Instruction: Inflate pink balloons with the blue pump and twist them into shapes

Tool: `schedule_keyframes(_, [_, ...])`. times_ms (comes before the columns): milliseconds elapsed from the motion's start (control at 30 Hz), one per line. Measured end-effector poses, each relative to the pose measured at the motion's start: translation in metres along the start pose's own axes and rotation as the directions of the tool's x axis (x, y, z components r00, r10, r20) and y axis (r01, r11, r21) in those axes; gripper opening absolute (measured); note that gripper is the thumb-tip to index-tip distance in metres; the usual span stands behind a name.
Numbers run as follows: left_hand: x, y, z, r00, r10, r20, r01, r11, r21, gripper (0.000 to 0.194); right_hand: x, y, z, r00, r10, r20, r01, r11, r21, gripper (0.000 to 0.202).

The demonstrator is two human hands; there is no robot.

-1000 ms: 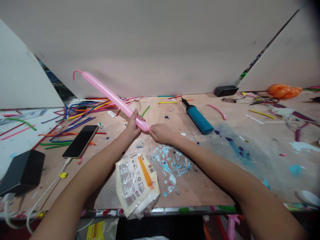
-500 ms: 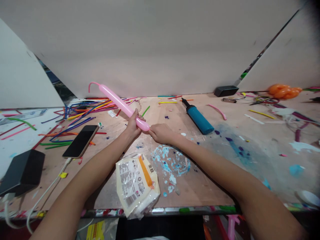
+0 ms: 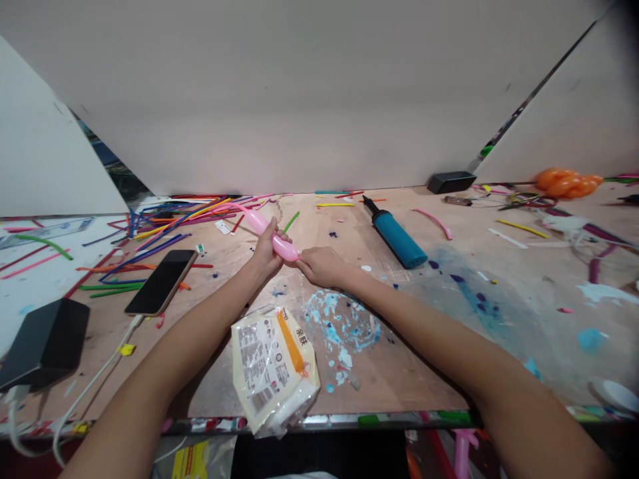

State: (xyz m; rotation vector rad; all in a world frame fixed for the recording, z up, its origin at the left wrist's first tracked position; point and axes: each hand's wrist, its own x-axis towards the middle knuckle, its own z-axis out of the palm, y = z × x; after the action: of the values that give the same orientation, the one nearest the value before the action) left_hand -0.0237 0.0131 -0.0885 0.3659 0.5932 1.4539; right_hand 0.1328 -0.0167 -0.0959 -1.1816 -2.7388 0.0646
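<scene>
My left hand (image 3: 268,250) is wrapped round a pink long balloon (image 3: 255,221). A short inflated part shows beyond that hand, and its limp tail trails left over the loose balloons. The near end of the pink balloon bulges out below my left hand. There my right hand (image 3: 322,266) pinches its tip between thumb and finger. A blue hand pump (image 3: 399,239) with a black nozzle lies to the right of my hands. Below my left hand sits a plastic tissue pack (image 3: 272,372).
Several uninflated balloons (image 3: 184,216) are heaped at the back left. A phone (image 3: 160,283) on a cable and a black block (image 3: 44,342) lie left. An orange twisted balloon (image 3: 568,183) and a black box (image 3: 452,181) stand back right, before the wall panels (image 3: 309,100).
The pink balloon's inflated part beyond my left hand has become much shorter, and its tail has dropped onto the loose balloons. Both hands stay in about the same place.
</scene>
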Motion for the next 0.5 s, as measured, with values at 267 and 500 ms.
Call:
schedule_keyframes(267, [0.0012, 0.0013, -0.0006, 1.000, -0.016, -0.018, 0.016, 1.000, 0.016, 0.040, 0.0010, 0.0011, -0.0012, 1.000, -0.007, -0.006, 0.007, 1.000, -0.009, 0.042])
schedule_keyframes(500, [0.0006, 0.0023, 0.0024, 0.999, 0.002, -0.036, 0.002, 0.993, 0.119, 0.038, -0.0006, -0.0016, -0.0045, 1.000, -0.008, 0.000, 0.008, 1.000, 0.018, 0.042])
